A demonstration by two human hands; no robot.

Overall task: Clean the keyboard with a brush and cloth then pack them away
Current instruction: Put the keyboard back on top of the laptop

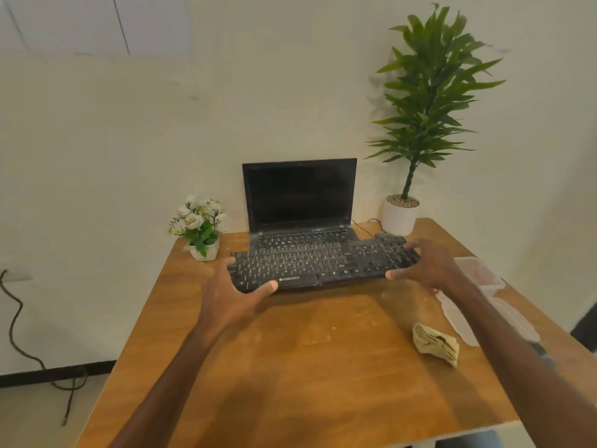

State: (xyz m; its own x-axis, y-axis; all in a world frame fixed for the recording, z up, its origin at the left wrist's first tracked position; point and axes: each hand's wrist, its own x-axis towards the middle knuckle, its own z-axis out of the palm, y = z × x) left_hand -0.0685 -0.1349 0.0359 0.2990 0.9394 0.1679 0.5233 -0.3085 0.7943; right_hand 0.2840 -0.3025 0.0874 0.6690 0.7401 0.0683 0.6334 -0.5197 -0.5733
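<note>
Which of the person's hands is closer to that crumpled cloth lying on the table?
The right hand. It grips the right end of the keyboard, just beyond the cloth. The left hand grips the left end, farther across the table.

A brown wooden surface (290, 367) carries an open black laptop with a dark screen (300, 195) at its far middle. Left of the laptop stands a small white square pot of white artificial flowers (198, 226). At the far right corner is a tall green leafy plant in a round white pot (429, 101). A dark cable (13, 328) trails down to the floor at the left, against the pale wall (129, 140).
</note>
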